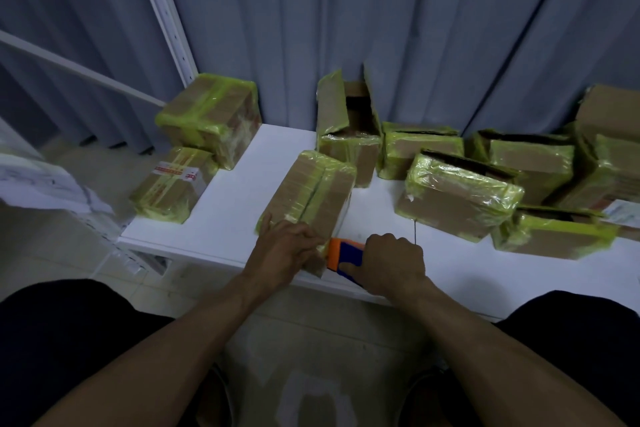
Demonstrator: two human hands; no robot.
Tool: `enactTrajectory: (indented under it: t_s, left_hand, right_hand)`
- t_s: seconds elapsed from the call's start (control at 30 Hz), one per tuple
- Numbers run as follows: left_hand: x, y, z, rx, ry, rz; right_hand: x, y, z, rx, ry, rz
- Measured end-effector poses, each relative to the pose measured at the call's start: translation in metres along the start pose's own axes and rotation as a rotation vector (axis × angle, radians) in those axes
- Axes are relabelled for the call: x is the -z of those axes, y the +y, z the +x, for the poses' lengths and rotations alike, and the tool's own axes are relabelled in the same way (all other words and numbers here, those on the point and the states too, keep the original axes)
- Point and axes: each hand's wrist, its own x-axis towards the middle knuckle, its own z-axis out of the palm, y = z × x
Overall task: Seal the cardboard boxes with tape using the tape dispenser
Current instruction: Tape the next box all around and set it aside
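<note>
A long cardboard box (pixel 311 191) with yellow-green tape strips lies on the white table (pixel 225 218), its near end at the front edge. My left hand (pixel 287 250) presses down on that near end, fingers spread over the top. My right hand (pixel 391 263) grips the orange and blue tape dispenser (pixel 341 256), which sits against the box's near right corner. The tape roll itself is hidden by my hand.
Two taped boxes (pixel 207 121) stand stacked at the table's left end. An open-flapped box (pixel 349 135) and several taped boxes (pixel 457 198) crowd the back and right. Grey curtains hang behind. A white shelf frame (pixel 162 14) stands at left.
</note>
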Motion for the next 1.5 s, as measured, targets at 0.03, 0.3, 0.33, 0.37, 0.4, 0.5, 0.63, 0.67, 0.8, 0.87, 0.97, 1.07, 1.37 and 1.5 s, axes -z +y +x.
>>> enactTrajectory:
  t_s: [0.03, 0.3, 0.33, 0.37, 0.4, 0.5, 0.63, 0.67, 0.8, 0.87, 0.97, 1.07, 1.37, 1.5]
  left_hand:
    - [0.001, 0.001, 0.000, 0.002, -0.006, 0.006]
    - [0.004, 0.010, -0.006, 0.044, 0.081, 0.127]
    - [0.002, 0.012, -0.006, 0.068, 0.090, 0.135]
    - [-0.002, 0.014, -0.007, 0.087, 0.095, 0.136]
    - [-0.004, 0.014, -0.007, 0.099, 0.107, 0.134]
    - [-0.005, 0.010, -0.011, 0.134, 0.126, 0.138]
    - [0.000, 0.006, -0.021, 0.239, 0.111, 0.065]
    - [0.003, 0.006, -0.024, 0.284, 0.088, 0.040]
    - [0.025, -0.002, -0.034, 0.210, -0.030, -0.017]
    - [0.037, -0.011, -0.037, 0.197, -0.086, -0.093]
    - [0.046, -0.030, -0.042, 0.277, 0.059, -0.115]
    - [0.034, -0.049, -0.035, 0.286, 0.105, 0.214]
    - [-0.004, 0.042, -0.021, 0.284, 0.067, -0.013]
    - [-0.018, 0.043, -0.020, 0.204, 0.086, -0.015]
  right_hand:
    - [-0.002, -0.002, -0.001, 0.012, 0.023, -0.027]
    - [0.004, 0.014, -0.002, -0.147, -0.040, 0.175]
    - [0.005, 0.018, -0.004, -0.160, -0.041, 0.193]
    - [0.005, 0.022, -0.006, -0.170, -0.041, 0.209]
    - [0.006, 0.025, -0.009, -0.174, -0.038, 0.231]
    - [0.007, 0.030, -0.016, -0.134, -0.027, 0.322]
    - [0.011, 0.025, -0.024, -0.090, 0.009, 0.466]
    - [0.013, 0.024, -0.025, -0.080, 0.032, 0.489]
    - [0.026, 0.025, -0.028, -0.036, 0.106, 0.637]
    - [0.031, 0.025, -0.028, -0.004, 0.129, 0.716]
    - [0.033, 0.026, -0.030, 0.016, 0.149, 0.781]
    - [0.031, 0.027, -0.033, 0.012, 0.141, 0.770]
    - [0.024, 0.039, -0.030, -0.058, 0.157, 0.708]
    - [0.022, 0.044, -0.029, -0.073, 0.164, 0.702]
